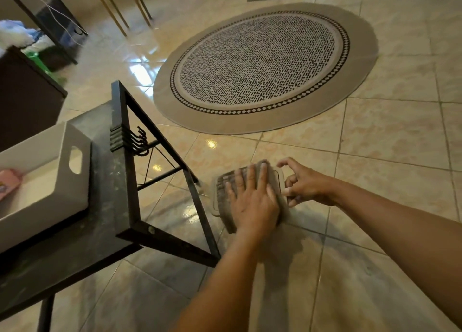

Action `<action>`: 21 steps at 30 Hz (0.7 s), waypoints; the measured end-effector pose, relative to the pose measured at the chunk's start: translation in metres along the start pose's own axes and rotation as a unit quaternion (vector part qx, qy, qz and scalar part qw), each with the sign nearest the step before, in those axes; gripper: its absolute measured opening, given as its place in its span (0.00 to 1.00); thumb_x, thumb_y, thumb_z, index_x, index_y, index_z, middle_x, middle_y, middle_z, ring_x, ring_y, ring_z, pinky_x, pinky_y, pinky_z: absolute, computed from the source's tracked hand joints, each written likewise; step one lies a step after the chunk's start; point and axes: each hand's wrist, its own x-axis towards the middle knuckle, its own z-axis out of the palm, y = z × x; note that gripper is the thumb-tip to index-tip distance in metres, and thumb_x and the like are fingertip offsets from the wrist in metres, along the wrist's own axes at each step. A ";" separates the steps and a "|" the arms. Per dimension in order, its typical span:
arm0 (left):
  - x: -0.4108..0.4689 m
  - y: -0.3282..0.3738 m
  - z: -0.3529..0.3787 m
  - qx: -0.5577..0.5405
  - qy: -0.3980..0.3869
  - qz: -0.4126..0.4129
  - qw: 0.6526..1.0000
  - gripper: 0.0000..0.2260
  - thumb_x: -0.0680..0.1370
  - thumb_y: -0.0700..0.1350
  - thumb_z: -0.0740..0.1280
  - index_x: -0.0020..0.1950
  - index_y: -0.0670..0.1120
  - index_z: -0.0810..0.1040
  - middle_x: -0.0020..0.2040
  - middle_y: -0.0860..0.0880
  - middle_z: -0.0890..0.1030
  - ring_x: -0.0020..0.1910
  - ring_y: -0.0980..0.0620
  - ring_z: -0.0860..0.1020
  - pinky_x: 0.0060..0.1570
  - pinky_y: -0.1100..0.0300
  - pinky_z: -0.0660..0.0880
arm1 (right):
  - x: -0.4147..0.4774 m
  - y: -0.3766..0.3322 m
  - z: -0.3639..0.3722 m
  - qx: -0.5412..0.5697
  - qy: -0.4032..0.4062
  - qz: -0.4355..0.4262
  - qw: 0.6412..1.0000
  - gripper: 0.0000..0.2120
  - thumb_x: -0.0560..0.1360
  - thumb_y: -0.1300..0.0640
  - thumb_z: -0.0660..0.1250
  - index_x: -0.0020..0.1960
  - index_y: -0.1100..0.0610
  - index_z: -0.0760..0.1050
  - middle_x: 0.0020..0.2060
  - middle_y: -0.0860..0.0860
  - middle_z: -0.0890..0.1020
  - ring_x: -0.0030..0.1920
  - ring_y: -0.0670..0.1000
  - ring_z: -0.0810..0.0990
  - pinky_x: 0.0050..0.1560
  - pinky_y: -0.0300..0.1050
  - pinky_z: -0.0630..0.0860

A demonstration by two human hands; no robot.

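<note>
Your left grip (pixel 252 201) lies flat on the small grey ribbed beige-edged mat (pixel 225 183); your right grip (pixel 303 184) pinches its rim. Pull unevenly and it may slip free.

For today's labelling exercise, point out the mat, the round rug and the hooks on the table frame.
mat (pixel 225 183): head view, on its ribbed left part.
rug (pixel 260 61): head view, on its speckled middle.
hooks (pixel 137 140): head view, on the black prongs near their curled ends.

Pressing a grey mat (pixel 225 184) flat with the left hand (pixel 252 204), pinching its edge with the right hand (pixel 306 185), beside a black table (pixel 107 206).
</note>
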 end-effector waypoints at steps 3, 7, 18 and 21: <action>0.002 -0.034 -0.011 -0.020 0.030 -0.118 0.992 0.28 0.85 0.52 0.46 0.80 0.54 0.34 0.82 0.48 0.36 0.79 0.44 0.33 0.76 0.39 0.35 | 0.000 -0.003 0.000 -0.001 0.008 0.000 1.000 0.31 0.75 0.75 0.63 0.70 0.49 0.62 0.36 0.56 0.74 0.32 0.50 0.79 0.45 0.52 0.84; -0.040 -0.017 0.000 -0.019 0.034 -0.072 0.997 0.27 0.84 0.55 0.44 0.79 0.56 0.33 0.80 0.50 0.32 0.77 0.44 0.30 0.75 0.39 0.32 | 0.001 -0.006 -0.003 -0.003 -0.004 0.001 1.000 0.31 0.75 0.75 0.63 0.71 0.50 0.62 0.38 0.57 0.75 0.34 0.52 0.80 0.46 0.53 0.84; -0.018 -0.032 -0.005 -0.052 0.042 -0.122 0.990 0.28 0.85 0.55 0.45 0.80 0.55 0.35 0.81 0.50 0.35 0.78 0.46 0.31 0.75 0.40 0.32 | -0.004 -0.010 0.000 -0.002 0.011 0.003 1.000 0.32 0.75 0.75 0.63 0.71 0.51 0.62 0.38 0.57 0.76 0.36 0.53 0.81 0.48 0.54 0.84; -0.048 -0.010 0.009 -0.074 0.046 -0.073 0.994 0.28 0.81 0.58 0.39 0.80 0.56 0.35 0.80 0.51 0.32 0.77 0.46 0.28 0.73 0.40 0.29 | -0.004 -0.011 -0.002 -0.004 0.011 0.005 1.000 0.31 0.75 0.75 0.63 0.71 0.51 0.62 0.39 0.57 0.77 0.37 0.52 0.82 0.46 0.53 0.84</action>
